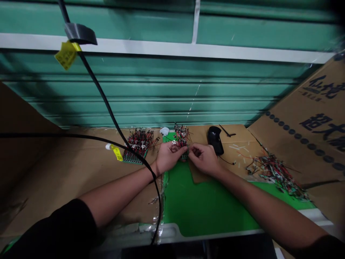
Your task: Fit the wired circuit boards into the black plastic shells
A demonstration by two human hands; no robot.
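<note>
- Left hand (170,155) gripped the wired circuit-board bundle (181,136), thumb along its near end.
- Right hand (202,156) was curled at the bundle's right side; couldn't tell whether its fingertips had closed on anything.
- Bundle sat at the green mat's (205,208) far end, between two other wired-board clusters, left (137,145) and right (280,172).
- Handling, judged: light; stiff boards, floppy wires, probably fragile joints; board edges looked the safest hold.
</note>
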